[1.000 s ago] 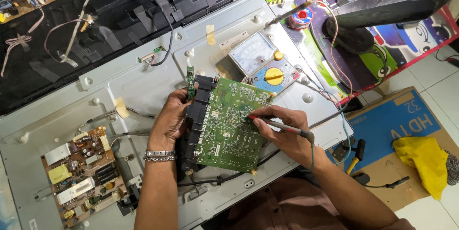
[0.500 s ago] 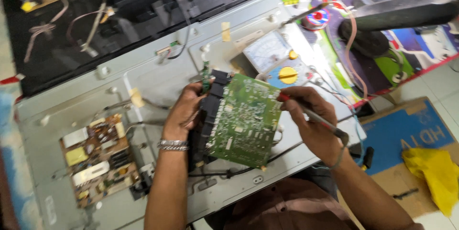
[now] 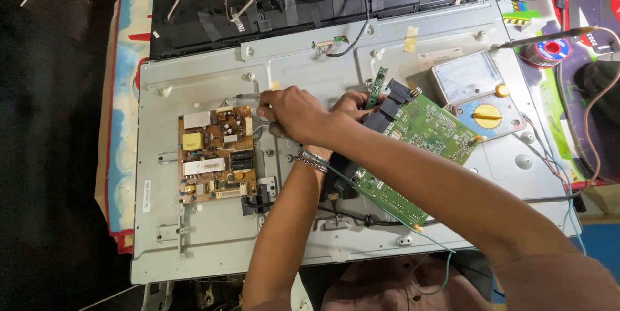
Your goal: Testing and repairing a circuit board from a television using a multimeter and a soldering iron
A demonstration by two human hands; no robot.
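The right hand [image 3: 294, 112] is reached across the left forearm, and its fingers are closed around a dark probe handle [image 3: 276, 130] whose tip is set near the upper right corner of the brown board [image 3: 216, 155], just left of that hand. A thin teal lead [image 3: 361, 189] is seen running back from the handle under the right arm. The left hand [image 3: 352, 105], directly behind and to the right of the right hand, is closed on the near edge of the green board [image 3: 423, 131]; how its fingers lie cannot be told, since most of them are hidden by the right wrist. A metal bracelet [image 3: 312, 160] is worn on the left wrist. The green board is held tilted, off to the right of both hands, with black connectors [image 3: 391, 101] at its upper end.

Everything is laid on a grey metal panel [image 3: 206, 246] with screw posts, and the panel itself is laid on a patterned mat [image 3: 123, 124]. Beyond the hands, a black frame [image 3: 310, 1] with loose ribbon cables is seen. Further right of the hands, an analogue meter [image 3: 476, 94] with a yellow dial is placed on the panel, and a solder spool [image 3: 547, 51] is placed past it. The ground to the far left is dark.
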